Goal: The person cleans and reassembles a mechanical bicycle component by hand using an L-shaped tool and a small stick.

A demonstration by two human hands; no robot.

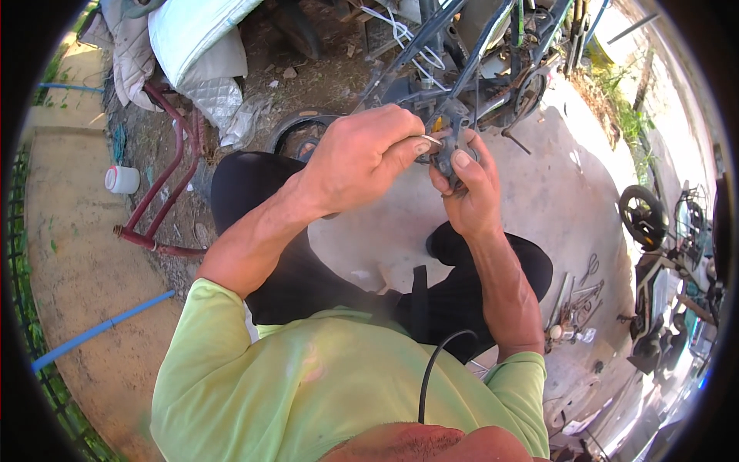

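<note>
My left hand is closed in a pinch on a thin, pale metal piece. Its tip meets a dark grey metal part, which my right hand grips between thumb and fingers. Both hands are raised in front of my bent knees. Just beyond them stands a jumble of dark frame tubes with white cable looped through it. Fingers cover much of the grey part, so its exact kind does not show.
Hand tools lie on the pale ground at my right, with a small wheel and machine parts beyond. A bent red tube frame, a white jar and a blue pipe are at my left. A dark round pan sits ahead.
</note>
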